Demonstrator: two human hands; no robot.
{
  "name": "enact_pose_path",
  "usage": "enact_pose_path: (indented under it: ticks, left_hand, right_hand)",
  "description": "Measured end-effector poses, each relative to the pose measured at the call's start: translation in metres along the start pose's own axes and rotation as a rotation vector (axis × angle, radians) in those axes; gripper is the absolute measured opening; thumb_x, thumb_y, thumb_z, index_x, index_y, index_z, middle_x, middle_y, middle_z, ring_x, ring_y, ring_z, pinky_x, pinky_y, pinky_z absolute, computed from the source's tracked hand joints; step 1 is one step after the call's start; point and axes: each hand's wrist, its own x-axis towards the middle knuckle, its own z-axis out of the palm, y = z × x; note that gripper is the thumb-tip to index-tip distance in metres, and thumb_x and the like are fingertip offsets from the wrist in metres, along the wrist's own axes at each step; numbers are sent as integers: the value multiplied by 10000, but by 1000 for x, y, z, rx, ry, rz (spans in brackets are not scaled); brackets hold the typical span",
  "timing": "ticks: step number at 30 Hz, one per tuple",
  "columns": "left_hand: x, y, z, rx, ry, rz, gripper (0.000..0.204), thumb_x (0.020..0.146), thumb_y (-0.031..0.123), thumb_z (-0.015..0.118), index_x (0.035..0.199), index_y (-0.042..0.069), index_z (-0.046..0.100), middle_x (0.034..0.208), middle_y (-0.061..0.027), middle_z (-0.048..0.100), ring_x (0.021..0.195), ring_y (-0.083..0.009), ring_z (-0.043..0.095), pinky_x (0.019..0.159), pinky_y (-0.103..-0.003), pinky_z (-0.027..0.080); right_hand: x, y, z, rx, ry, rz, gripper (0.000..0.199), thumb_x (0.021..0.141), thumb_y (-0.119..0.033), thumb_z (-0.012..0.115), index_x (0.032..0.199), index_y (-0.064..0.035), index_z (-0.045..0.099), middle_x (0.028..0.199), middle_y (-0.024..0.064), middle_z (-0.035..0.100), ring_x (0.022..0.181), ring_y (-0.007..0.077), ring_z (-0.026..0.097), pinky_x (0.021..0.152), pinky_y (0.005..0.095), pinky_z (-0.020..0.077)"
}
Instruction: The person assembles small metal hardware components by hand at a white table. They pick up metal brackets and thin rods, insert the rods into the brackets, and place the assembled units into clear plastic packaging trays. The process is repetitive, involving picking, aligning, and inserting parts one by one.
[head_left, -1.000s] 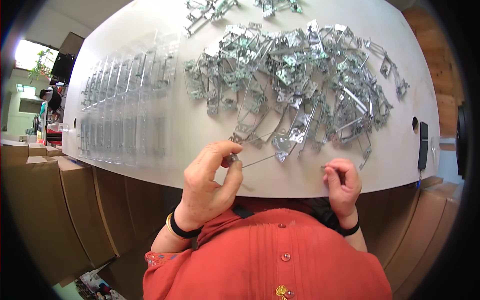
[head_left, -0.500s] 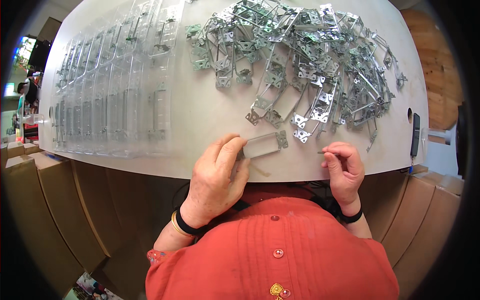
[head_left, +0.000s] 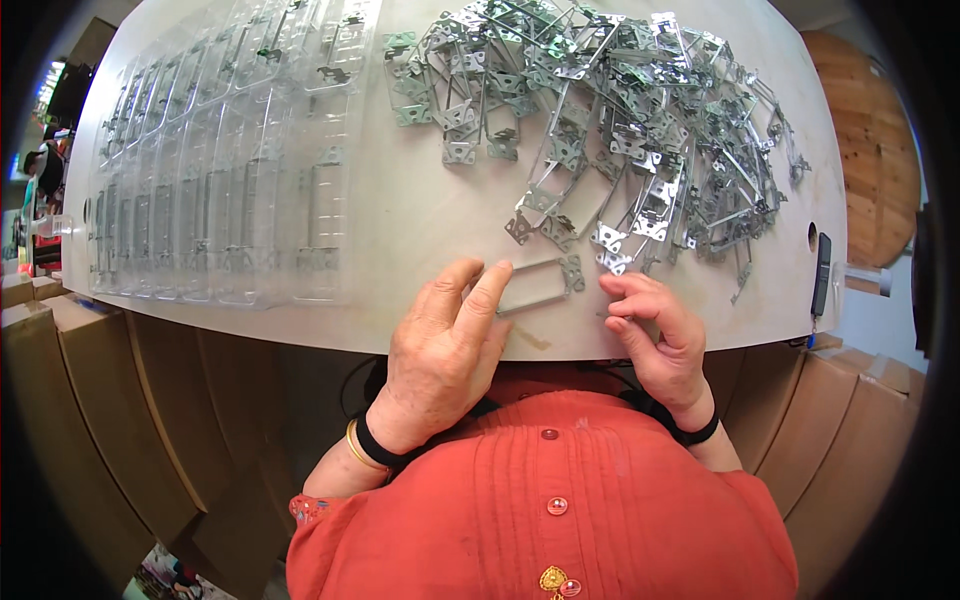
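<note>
A narrow rectangular metal frame with perforated end plates lies near the table's front edge. My left hand rests at its left end, fingers stretched out and hiding that end plate. To the right of the frame, my right hand hovers with thumb and fingers apart, and no object shows between them. Just beyond its fingertips is the near edge of a large tangled pile of similar metal frames.
Stacked clear plastic trays with metal frames in their slots cover the table's left side. A dark, narrow device is at the right edge. Cardboard boxes stand below the table on the left, and more boxes on the right.
My right hand has moved left toward the frame, and its pinch on a small thin piece has opened; that piece no longer shows. My left fingers have loosened and straightened.
</note>
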Motion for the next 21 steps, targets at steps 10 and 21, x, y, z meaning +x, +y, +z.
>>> enact_pose_path:
  ticks: [10, 21]
  left_hand:
    - [-2, -4, 5, 157, -9, 125, 506, 758, -37, 793, 1245, 38, 677, 1167, -148, 646, 894, -284, 639, 769, -389, 552]
    - [-7, 5, 8, 12, 28, 190, 474, 801, -12, 785, 1247, -30, 625, 1058, -153, 662, 779, -272, 644, 660, -365, 546]
  right_hand:
    - [4, 0, 4, 5, 107, 28, 161, 913, 40, 747, 1047, -15, 678, 1264, 187, 703, 1112, 269, 696, 947, 339, 545]
    - [-8, 5, 7, 37, 120, 52, 156, 927, 36, 742, 1067, -21, 703, 1058, 95, 736, 907, 171, 700, 764, 275, 556]
